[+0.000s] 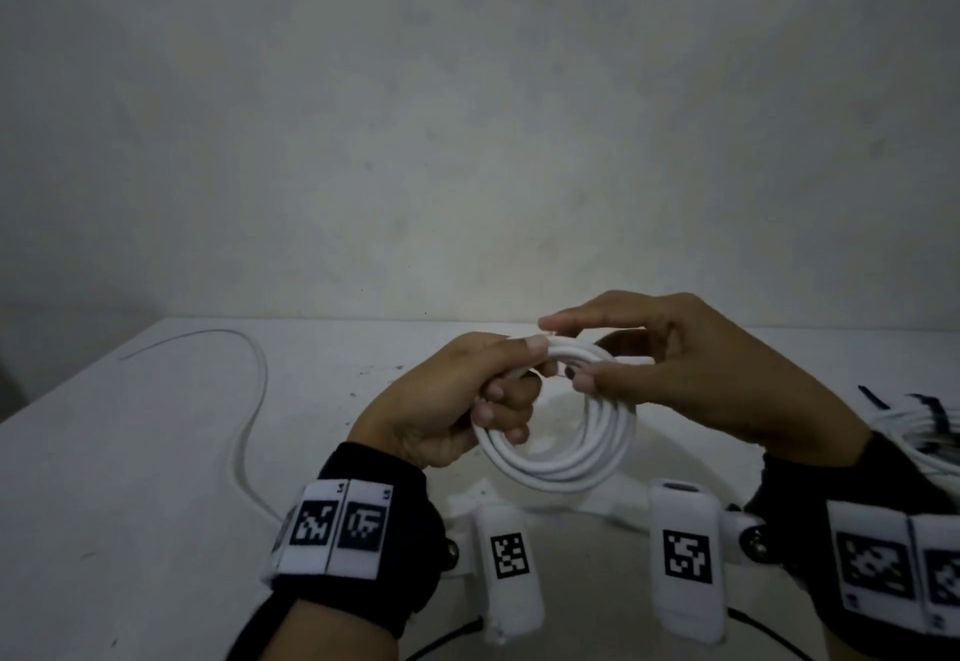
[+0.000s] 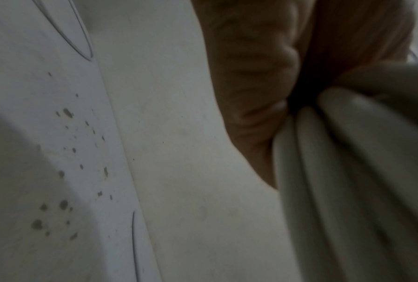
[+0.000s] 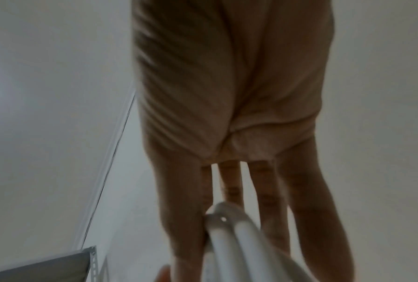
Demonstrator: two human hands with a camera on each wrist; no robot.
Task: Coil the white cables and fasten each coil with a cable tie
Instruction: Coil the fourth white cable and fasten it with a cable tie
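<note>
A white cable coil of several loops hangs above the white table, held by both hands. My left hand grips the coil's upper left side, fingers curled round the strands. My right hand pinches the top of the coil between thumb and forefinger, right beside the left thumb. The left wrist view shows the strands running out from under my curled fingers. In the right wrist view the coil lies against my long fingers. No cable tie shows on this coil.
A thin pale strand curves across the table's left part. At the right edge lies a bundle of white cables with dark bands. A plain wall stands behind the table. A grey metal shelf corner shows low in the right wrist view.
</note>
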